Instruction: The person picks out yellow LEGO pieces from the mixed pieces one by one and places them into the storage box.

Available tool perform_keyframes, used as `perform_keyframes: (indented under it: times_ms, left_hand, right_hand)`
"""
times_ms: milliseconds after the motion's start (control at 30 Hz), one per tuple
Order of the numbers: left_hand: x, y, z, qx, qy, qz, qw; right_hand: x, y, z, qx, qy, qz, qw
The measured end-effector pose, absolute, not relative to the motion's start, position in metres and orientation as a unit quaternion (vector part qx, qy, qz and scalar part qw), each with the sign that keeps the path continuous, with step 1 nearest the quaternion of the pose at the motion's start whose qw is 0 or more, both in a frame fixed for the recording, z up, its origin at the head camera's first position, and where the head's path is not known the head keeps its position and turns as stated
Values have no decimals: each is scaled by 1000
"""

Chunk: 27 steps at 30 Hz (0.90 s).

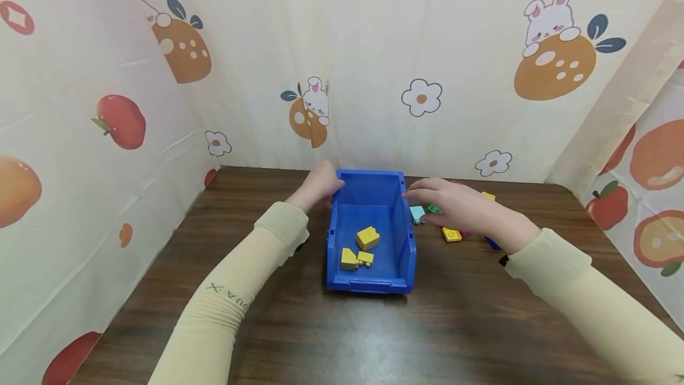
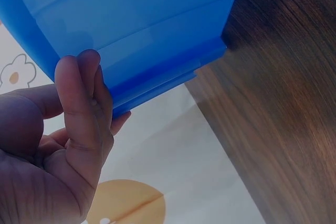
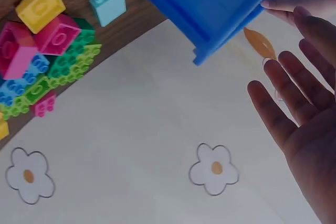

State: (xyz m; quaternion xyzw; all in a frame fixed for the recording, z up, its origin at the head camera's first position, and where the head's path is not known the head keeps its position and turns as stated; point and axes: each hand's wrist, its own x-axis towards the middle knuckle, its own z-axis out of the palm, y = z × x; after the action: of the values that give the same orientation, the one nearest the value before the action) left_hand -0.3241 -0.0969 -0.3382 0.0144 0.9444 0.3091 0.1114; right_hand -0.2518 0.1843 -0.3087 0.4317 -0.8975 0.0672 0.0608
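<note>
A blue plastic bin (image 1: 369, 188) stands on the table, its low front facing me. Inside it lie a yellow block (image 1: 368, 237), a yellow slope-topped block (image 1: 349, 259) and a small yellow brick (image 1: 366, 258). My left hand (image 1: 319, 184) grips the bin's back left corner, thumb at the rim; in the left wrist view its fingers (image 2: 79, 103) lie against the blue wall. At the bin's right rim hovers my right hand (image 1: 462, 207), fingers extended and holding nothing. The right wrist view shows its open palm (image 3: 320, 140).
Right of the bin, a turquoise brick (image 3: 108, 4) lies apart from a cluster of yellow, pink, blue and green bricks (image 3: 58, 35), partly hidden under my right hand in the head view. A printed curtain (image 1: 363, 76) borders the dark wooden table (image 1: 299, 337).
</note>
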Motion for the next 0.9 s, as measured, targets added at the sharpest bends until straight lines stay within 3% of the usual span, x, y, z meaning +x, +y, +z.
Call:
perform_keyframes:
  times_ms: [300, 900]
  left_hand:
    - [-324, -96, -338, 12, 944, 307, 116]
    - [-323, -97, -339, 12, 938, 326, 114]
  right_hand:
    - [-252, 208, -331, 416, -902, 84, 82]
    - [-254, 236, -382, 354, -926, 118, 56]
